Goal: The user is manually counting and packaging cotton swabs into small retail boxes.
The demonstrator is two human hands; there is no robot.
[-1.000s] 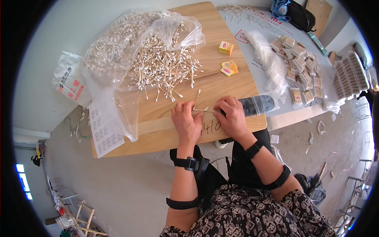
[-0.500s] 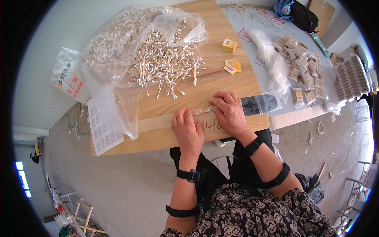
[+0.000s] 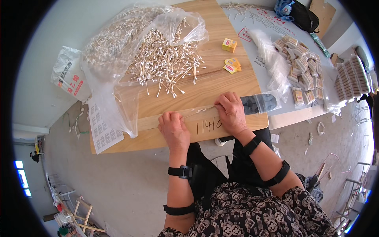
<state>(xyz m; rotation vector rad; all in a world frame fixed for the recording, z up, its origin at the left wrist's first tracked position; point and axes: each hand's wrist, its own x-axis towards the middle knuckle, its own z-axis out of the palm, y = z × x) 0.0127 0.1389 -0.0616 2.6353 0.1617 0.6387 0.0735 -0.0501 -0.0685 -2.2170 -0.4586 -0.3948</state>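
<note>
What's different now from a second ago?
The left hand has moved left and slightly toward the body, widening the gap to the right hand and uncovering more of the handwriting on the table. The swab jutting up between them no longer shows there; whether anything was released is unclear. The swab pile, yellow box and yellow cards stayed put.

Shirt (image 3: 252, 209), black, pale all-over print; short sleeves (image 3: 301, 202) — wrist straps (image 3: 252, 146), black, left with buckle (image 3: 185, 172); forearm straps (image 3: 279, 174), black — trousers (image 3: 242, 166), black.

Bright light, fisheye-curved edges, dark corners
</note>
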